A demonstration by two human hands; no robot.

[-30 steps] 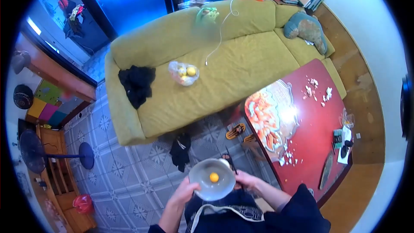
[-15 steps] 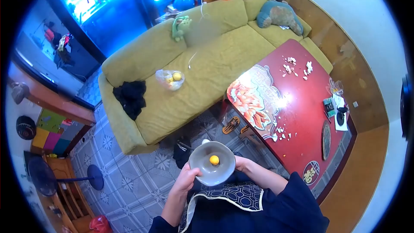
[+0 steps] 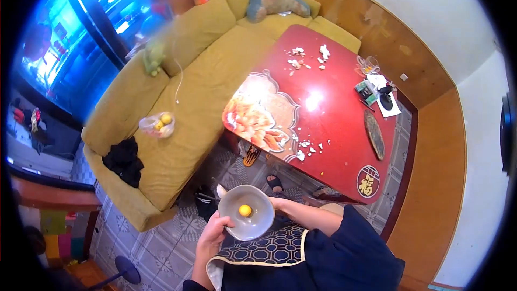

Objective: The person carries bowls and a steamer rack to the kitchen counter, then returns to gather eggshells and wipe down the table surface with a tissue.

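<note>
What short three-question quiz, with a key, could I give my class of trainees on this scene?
1. Multiple choice: what lies inside the grey bowl?
a) a green toy
b) a round yellow thing
c) a pair of black glasses

2. True or false: the thumb of the left hand reaches over the rim of the grey bowl.

3. Fill in the missing word: the plastic bag with yellow things in it lies on the ____.

Key: 1: b. 2: true. 3: sofa.
</note>
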